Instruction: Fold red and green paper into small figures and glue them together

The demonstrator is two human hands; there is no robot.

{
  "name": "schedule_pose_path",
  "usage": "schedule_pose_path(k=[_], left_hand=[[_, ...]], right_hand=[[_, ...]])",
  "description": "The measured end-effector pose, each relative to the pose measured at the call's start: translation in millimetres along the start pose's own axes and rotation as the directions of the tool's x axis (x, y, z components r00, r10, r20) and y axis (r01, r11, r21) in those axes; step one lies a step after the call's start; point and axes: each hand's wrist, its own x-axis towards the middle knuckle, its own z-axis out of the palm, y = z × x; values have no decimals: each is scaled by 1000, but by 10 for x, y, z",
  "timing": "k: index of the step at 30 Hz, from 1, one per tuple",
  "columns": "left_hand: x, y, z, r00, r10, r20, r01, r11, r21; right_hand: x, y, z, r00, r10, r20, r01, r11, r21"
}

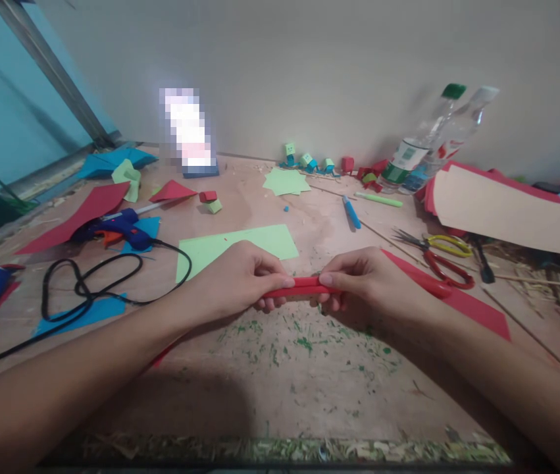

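Observation:
Both my hands meet at the middle of the wooden table and pinch a red paper strip that is rolled or folded into a narrow tube. My left hand grips its left end with fingers curled round it. My right hand grips the right end, thumb on top. The red paper runs on to the right as a flat sheet under my right wrist. A light green sheet lies just behind my left hand.
A blue glue gun with a black cord lies at the left. Red-handled scissors, a blue pen, a green pen, two plastic bottles, stacked paper sheets and small folded paper figures lie behind.

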Motion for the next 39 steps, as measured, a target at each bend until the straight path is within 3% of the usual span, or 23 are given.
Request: schedule_pose_path(k=[7, 12, 18, 26, 39], left_hand=[[-31, 94, 37, 998, 49, 50, -56, 987, 152], [-36, 91, 92, 966, 257, 27, -243, 867, 435], [-51, 23, 122, 930, 359, 75, -343, 776, 529], [-38, 110, -21, 972, 216, -96, -159, 899, 408], [7, 94, -173, 964, 66, -257, 2, 967, 257]], right_hand=[[-13, -18, 54, 996, -79, 39, 83, 990, -113], [-23, -58, 134, 990, -123, 61, 135, 962, -239], [-38, -87, 146, 977, -187, 102, 211, 911, -355], [-28, -142, -57, 984, -172, -36, 143, 903, -404], [17, -223, -479, 988, -152, -3, 127, 838, -531]])
